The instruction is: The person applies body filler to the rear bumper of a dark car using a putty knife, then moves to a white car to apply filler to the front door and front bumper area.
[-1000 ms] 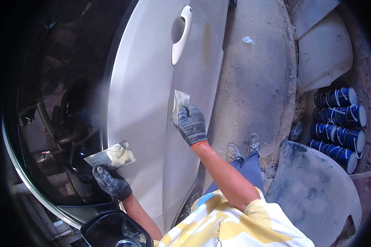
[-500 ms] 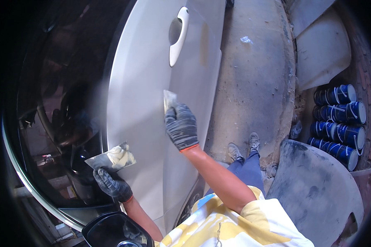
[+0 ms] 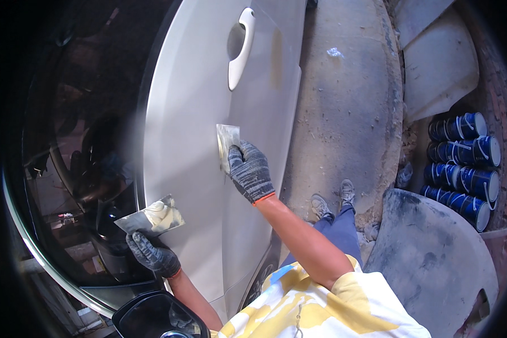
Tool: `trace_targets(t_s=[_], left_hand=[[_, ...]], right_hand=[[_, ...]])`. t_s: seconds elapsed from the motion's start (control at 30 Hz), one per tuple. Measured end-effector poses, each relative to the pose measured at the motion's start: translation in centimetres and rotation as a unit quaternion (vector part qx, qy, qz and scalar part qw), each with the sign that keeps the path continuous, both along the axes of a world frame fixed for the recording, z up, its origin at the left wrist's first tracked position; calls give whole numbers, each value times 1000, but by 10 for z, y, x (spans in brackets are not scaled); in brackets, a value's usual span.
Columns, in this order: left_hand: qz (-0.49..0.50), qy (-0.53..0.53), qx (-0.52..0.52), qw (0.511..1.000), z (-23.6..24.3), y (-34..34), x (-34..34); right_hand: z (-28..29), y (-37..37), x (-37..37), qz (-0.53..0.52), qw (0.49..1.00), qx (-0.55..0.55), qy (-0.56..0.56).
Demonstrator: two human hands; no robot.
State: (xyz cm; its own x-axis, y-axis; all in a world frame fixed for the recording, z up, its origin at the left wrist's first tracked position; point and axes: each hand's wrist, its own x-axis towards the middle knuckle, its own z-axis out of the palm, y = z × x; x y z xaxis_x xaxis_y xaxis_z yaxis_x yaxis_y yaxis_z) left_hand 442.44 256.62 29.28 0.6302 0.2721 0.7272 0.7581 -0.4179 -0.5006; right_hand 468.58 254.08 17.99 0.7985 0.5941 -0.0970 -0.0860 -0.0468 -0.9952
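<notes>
A silver-grey car door [image 3: 197,163] stretches up the middle, with a white door handle [image 3: 241,53] beyond my hands. My right hand [image 3: 250,172], in a grey-striped knit glove with an orange cuff, grips a putty knife [image 3: 227,138] smeared with pale paste. Its blade lies at the door's surface, below the handle. Closer to the window, my gloved left hand [image 3: 152,254] is closed on the lower edge of a flat metal putty plate [image 3: 150,218]. Creamy putty [image 3: 161,212] sits in a lump on that plate. The fingers under the plate are partly hidden.
The side mirror [image 3: 159,316] juts out at the lower left, close to my left forearm. Blue paint cans [image 3: 465,174] are stacked at the right by a brick wall. A scuffed grey panel [image 3: 434,253] leans nearby. Crumpled litter [image 3: 334,52] lies on the concrete floor.
My right hand has turned, so the knife's blade now shows broader and slightly further left. The left hand and its plate have barely moved.
</notes>
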Motion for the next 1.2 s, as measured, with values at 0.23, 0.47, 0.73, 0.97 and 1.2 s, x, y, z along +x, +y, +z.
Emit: trace_targets(t_s=[0.23, 0.47, 0.73, 0.97, 1.2], left_hand=[[-28, -12, -5, 1000, 1, 1, 2], [-7, -5, 7, 1000, 2, -1, 2], [-4, -2, -6, 1000, 2, -1, 1], [8, 5, 14, 1000, 3, -3, 3], [15, 19, 6, 1000, 4, -5, 2]], right_hand=[[-26, -4, 1, 27, 996, -76, 45], [-1, 3, -18, 2, 999, -33, -42], [-13, -6, 10, 22, 998, -44, 26], [-18, 10, 8, 19, 998, -54, 5], [10, 2, 2, 5, 1000, 5, -23]])
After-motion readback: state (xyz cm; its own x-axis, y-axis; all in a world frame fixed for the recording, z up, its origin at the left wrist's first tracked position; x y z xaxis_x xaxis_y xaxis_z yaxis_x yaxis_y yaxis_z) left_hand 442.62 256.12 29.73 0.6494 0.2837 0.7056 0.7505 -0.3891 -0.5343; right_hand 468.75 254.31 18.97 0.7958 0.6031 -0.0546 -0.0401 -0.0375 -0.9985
